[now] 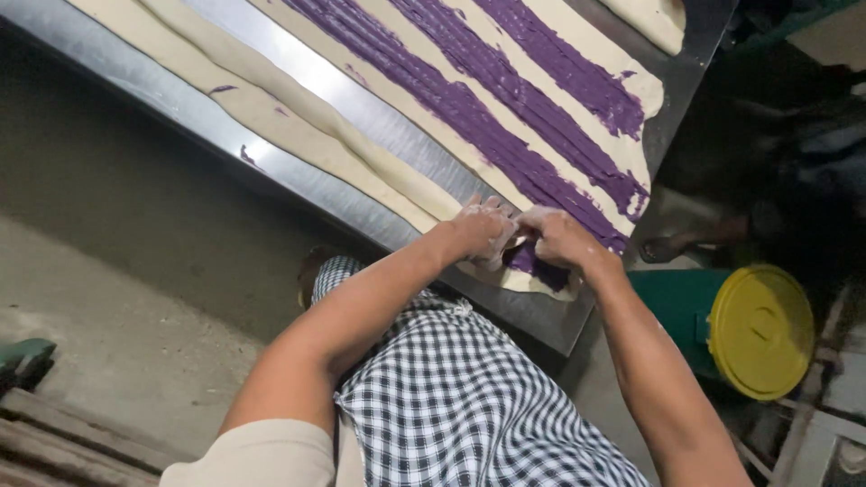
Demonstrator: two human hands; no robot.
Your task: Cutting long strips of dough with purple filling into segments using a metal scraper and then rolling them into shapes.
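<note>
1. Both hands pinch the near end of a dough sheet (505, 135): left hand (483, 230) and right hand (559, 236) closed on its edge, side by side, touching.
2. Sheet lies on steel table (379, 113), striped with purple filling (469, 113).
3. Rolled dough strip (298, 99) lies beside it, apart.

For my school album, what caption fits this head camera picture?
Two floury hands, left hand and right hand, pinch dough over purple filling.

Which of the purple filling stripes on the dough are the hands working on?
The nearest stripe: both hands pinch dough over its end at the table's edge. The other two lie untouched beyond.
</note>
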